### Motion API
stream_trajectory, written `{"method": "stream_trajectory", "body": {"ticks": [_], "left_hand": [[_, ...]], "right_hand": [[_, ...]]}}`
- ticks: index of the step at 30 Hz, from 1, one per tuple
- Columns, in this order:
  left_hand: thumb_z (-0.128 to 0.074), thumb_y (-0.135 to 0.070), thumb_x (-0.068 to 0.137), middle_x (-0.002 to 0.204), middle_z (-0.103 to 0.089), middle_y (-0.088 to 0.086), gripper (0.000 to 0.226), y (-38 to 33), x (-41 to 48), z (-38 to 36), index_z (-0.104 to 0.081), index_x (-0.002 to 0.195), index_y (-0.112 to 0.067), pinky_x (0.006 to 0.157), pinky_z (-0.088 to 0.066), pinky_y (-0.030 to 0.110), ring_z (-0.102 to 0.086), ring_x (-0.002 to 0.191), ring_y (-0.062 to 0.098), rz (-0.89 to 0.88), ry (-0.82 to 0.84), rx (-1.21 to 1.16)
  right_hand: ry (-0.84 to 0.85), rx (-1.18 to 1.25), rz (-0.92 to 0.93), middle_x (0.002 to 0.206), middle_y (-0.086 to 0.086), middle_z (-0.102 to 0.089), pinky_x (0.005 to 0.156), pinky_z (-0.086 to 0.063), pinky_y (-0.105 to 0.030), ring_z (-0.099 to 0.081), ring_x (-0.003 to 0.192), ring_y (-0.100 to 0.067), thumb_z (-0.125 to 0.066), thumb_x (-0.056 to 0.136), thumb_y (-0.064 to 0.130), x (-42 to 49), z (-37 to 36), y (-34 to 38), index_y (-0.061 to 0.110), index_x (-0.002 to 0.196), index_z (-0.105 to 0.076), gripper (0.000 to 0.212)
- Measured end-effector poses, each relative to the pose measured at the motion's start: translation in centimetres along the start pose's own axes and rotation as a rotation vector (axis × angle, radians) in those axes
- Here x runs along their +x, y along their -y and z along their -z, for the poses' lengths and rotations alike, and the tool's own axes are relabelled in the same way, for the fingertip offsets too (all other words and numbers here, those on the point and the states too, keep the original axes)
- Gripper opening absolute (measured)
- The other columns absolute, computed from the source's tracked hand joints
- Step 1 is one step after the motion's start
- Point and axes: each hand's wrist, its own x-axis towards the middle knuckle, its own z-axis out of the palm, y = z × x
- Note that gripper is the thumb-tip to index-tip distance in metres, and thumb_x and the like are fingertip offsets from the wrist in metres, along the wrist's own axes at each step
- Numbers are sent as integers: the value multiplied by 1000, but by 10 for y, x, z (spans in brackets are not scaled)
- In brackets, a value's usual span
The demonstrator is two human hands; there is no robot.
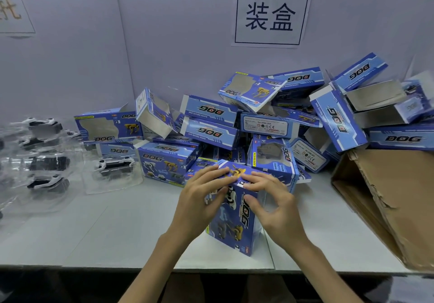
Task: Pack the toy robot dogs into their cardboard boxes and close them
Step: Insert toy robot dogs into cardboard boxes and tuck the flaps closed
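Observation:
A blue DOG box stands on end on the white table near its front edge. My left hand holds its left side, fingers lying across the top flap. My right hand grips the right side, fingertips pressing on the same top flap. A white toy robot dog shows through the box's window. More white and black toy robot dogs lie in clear plastic trays at the left.
A heap of blue DOG boxes, some with open ends, fills the back of the table. A large brown carton lies on its side at the right. A grey wall with a paper sign stands behind.

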Motion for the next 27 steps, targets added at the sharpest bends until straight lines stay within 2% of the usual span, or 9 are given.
{"method": "stream_trajectory", "body": {"ticks": [3, 6, 9, 15, 19, 27], "left_hand": [[-72, -16, 89, 129, -62, -17, 36, 4, 4, 7, -68, 124, -24, 106, -46, 33, -50, 130, 3, 27, 14, 21], [-73, -14, 88, 124, -66, -15, 32, 5, 9, 15, -71, 118, -24, 105, -44, 35, -54, 126, 4, 13, 64, 67], [-73, -12, 88, 122, -68, -14, 30, 4, 11, 17, -73, 115, -24, 102, -38, 28, -54, 122, 0, -8, 63, 106], [-70, -6, 89, 120, -69, -12, 30, 5, 11, 16, -74, 113, -23, 100, -36, 27, -58, 121, 6, -29, 70, 143], [-71, -4, 87, 116, -71, -13, 29, 4, 12, 16, -74, 109, -23, 93, -36, 24, -61, 114, 7, -35, 57, 165], [-70, -2, 87, 113, -72, -10, 29, 1, 8, 14, -73, 109, -20, 92, -36, 18, -65, 112, 11, -20, 26, 170]], "right_hand": [[-33, 65, -35, 120, 20, -67, 105, -42, -54, -56, 126, -14, -70, 86, 19, -2, -6, 1, 26, 102, -70, 17], [-45, 39, -37, 120, 21, -65, 102, -44, -53, -55, 125, -15, -67, 87, 19, -2, -11, 3, 27, 108, -69, 22], [-58, -31, -3, 116, 18, -67, 99, -44, -54, -57, 120, -13, -68, 88, 22, -1, -15, 3, 25, 110, -72, 23], [-85, -69, 1, 109, 12, -70, 95, -45, -54, -59, 114, -15, -69, 87, 22, 0, -16, 2, 20, 104, -76, 19], [-109, -74, 0, 106, 9, -71, 95, -45, -52, -60, 112, -17, -70, 86, 20, 0, -19, 4, 17, 101, -77, 17], [-101, 24, -34, 103, 7, -72, 99, -42, -27, -58, 111, -7, -69, 84, 19, 1, -17, 5, 15, 98, -78, 16]]}}
